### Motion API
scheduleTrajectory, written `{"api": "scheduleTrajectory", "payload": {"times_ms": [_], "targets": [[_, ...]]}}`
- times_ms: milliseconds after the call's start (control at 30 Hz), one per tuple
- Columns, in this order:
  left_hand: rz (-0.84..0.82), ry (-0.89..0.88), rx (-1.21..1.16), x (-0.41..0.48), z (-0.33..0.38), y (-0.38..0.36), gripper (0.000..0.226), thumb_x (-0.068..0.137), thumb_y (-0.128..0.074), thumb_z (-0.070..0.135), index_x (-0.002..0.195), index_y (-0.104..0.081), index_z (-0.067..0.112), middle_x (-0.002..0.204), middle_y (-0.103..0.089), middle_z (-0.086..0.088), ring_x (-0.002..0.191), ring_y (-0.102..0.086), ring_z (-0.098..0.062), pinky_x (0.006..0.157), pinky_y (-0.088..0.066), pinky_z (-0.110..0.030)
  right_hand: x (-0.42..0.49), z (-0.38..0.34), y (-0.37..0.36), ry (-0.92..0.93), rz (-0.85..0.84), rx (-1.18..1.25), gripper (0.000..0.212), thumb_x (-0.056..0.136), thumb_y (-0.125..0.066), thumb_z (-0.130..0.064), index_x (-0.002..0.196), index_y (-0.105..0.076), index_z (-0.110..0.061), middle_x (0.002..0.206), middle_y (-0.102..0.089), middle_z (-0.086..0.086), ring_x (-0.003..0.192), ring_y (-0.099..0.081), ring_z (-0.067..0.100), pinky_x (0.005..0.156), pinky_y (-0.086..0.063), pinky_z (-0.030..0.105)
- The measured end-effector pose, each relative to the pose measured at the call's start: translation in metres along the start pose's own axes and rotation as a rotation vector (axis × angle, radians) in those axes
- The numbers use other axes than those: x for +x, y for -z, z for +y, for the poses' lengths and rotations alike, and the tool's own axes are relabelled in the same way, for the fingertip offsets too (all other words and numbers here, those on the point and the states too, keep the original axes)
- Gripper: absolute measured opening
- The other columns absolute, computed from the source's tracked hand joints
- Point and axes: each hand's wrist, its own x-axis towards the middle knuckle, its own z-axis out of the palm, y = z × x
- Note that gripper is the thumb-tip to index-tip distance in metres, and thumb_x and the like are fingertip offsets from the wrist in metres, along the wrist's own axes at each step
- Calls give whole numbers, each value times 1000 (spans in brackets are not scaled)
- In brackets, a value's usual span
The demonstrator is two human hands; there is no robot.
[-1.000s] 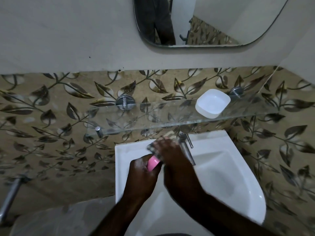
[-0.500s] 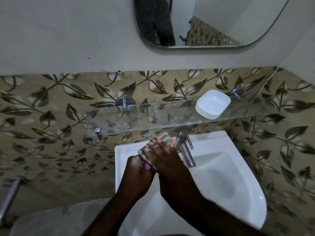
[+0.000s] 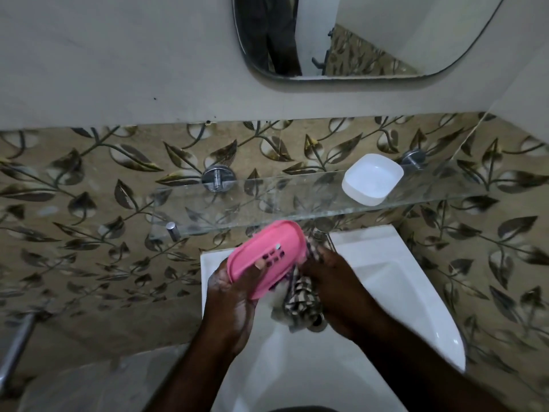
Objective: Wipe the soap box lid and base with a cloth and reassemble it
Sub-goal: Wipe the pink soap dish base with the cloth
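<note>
Above the white sink [image 3: 416, 292], my left hand [image 3: 234, 295] grips a pink oval soap box part [image 3: 264, 257] with drain slots, its flat face tilted toward me. My thumb lies across its near face. My right hand [image 3: 335, 286] holds a bunched checked cloth [image 3: 300, 301] against the pink part's right edge and underside. A white soap box part [image 3: 371, 178] lies open side up at the right on the glass shelf [image 3: 237, 206].
The glass shelf juts out from the leaf-patterned tiles just above my hands, on metal brackets [image 3: 218, 178]. A mirror [image 3: 356, 37] hangs above. The tap is hidden behind the pink part and cloth. A metal bar [image 3: 15, 349] sticks out at the lower left.
The pink part was mostly hidden under the cloth and my right hand. Now it is turned up and fully in view, and the cloth has dropped below and to its right.
</note>
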Motion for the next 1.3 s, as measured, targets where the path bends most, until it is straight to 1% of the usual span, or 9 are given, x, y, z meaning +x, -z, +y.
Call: {"api": "scheduleTrajectory", "payload": {"times_ms": [200, 400, 533, 600, 767, 900, 1000, 1133, 1300], "targets": [[45, -196, 423, -10, -13, -14, 22, 77, -77, 9, 93, -73, 24, 88, -77, -1, 84, -73, -23, 70, -59, -30, -6, 14, -15, -79, -10, 136, 19, 95, -51, -3, 101, -69, 0, 104, -71, 27, 97, -70, 38, 89, -55, 48], [-253, -812, 1053, -3, -34, 12, 45, 82, -61, 7, 122, -59, 27, 133, -58, 15, 121, -55, -15, 101, -44, -32, -8, 10, 2, -122, 33, 330, 26, 93, -49, -3, 113, -63, 7, 108, -67, 28, 96, -67, 36, 87, -53, 45], [-461, -803, 1408, 2, -38, 28, 53, 84, -44, 10, 134, -47, 26, 138, -56, -3, 128, -46, -25, 104, -42, -43, -13, 8, 12, -186, 62, 540, 30, 93, -48, -17, 101, -69, 3, 97, -67, 26, 83, -68, 34, 73, -57, 48], [-532, -766, 1462, -3, -34, 24, 59, 84, -43, 10, 140, -42, 28, 146, -48, -7, 137, -36, -25, 109, -40, -44, -14, 5, 16, -162, 40, 505, 40, 93, -53, -29, 111, -67, 4, 110, -66, 29, 96, -65, 38, 87, -53, 53], [-577, -726, 1146, -27, -4, 8, 65, 83, -68, 16, 143, -44, 9, 157, -27, -16, 148, -21, -30, 117, -27, -34, -8, -10, 22, -82, 29, 251, 41, 94, -54, -29, 117, -58, 5, 107, -66, 34, 85, -68, 45, 75, -54, 62], [-129, -129, 463, -19, 12, -9, 90, 66, -74, 60, 140, -43, 20, 148, -47, 0, 123, -55, -5, 94, -49, -25, -8, -7, 23, -152, -44, 160, 37, 96, -53, -31, 120, -59, -4, 113, -65, 32, 93, -63, 58, 74, -40, 80], [-52, 358, 49, -5, 4, -6, 65, 77, -68, 50, 127, -59, 10, 130, -58, -29, 106, -63, -34, 91, -52, -50, -9, 1, 12, -132, -31, 142, 38, 91, -62, -30, 114, -65, -1, 112, -66, 31, 101, -64, 50, 84, -49, 68], [17, 315, -78, -5, -4, -5, 38, 94, -50, 29, 125, -59, 9, 114, -66, -26, 97, -64, -37, 80, -56, -48, -7, -1, 11, -61, 131, -71, 35, 73, -80, -36, 92, -74, -7, 95, -70, 30, 81, -66, 35, 75, -55, 50], [55, 280, -86, -2, 2, -4, 27, 97, -49, 24, 116, -63, 11, 104, -68, -22, 91, -66, -36, 78, -56, -53, -14, -16, 24, 55, 262, -41, 11, 84, -71, -6, 93, -69, 0, 78, -72, 26, 52, -65, 28, 42, -49, 26]]}}
